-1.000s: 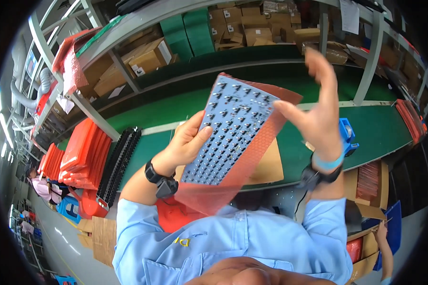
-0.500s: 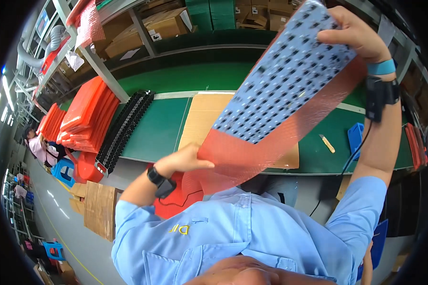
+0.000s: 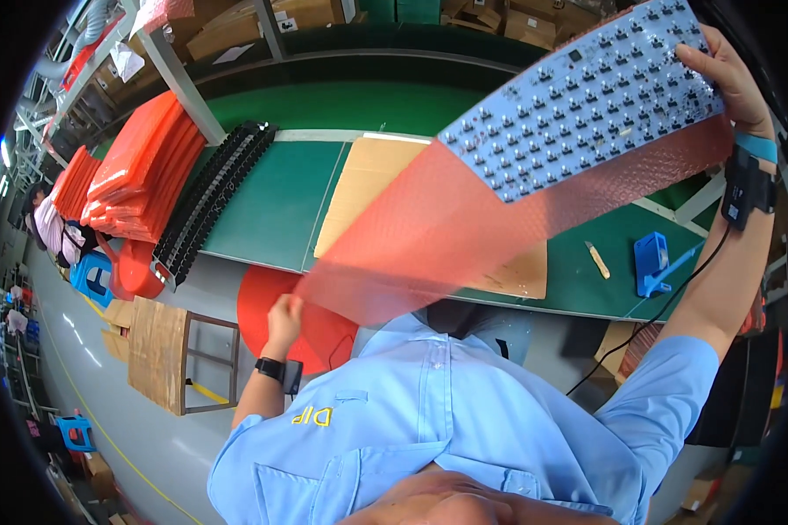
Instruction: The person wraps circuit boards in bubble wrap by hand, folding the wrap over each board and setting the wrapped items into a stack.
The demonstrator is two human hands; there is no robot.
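Observation:
My right hand (image 3: 737,86) grips the far right end of a pale blue circuit board (image 3: 578,109), its thumb lying on the face. Rows of small black components cover the board, which is raised and tilted above the bench. Behind and below it hangs a translucent red bubble-wrap bag (image 3: 394,236). At the bag's near left corner, the fingers of my left hand (image 3: 284,322) are closed on the film. The board's near left edge lies against the bag; whether any of the board is inside it, I cannot tell.
A cardboard sheet (image 3: 350,194) lies on the green bench (image 3: 258,206). To the right are a knife (image 3: 597,260) and a blue tape dispenser (image 3: 652,262). On the left stand a black slotted rack (image 3: 214,197) and stacked red bubble bags (image 3: 136,171). A wooden stool (image 3: 159,354) stands below; a person (image 3: 52,223) is far left.
My right hand has carried the board farther right. My left hand has moved left and down and now pinches the bag's corner, so the film is stretched out longer between my hands.

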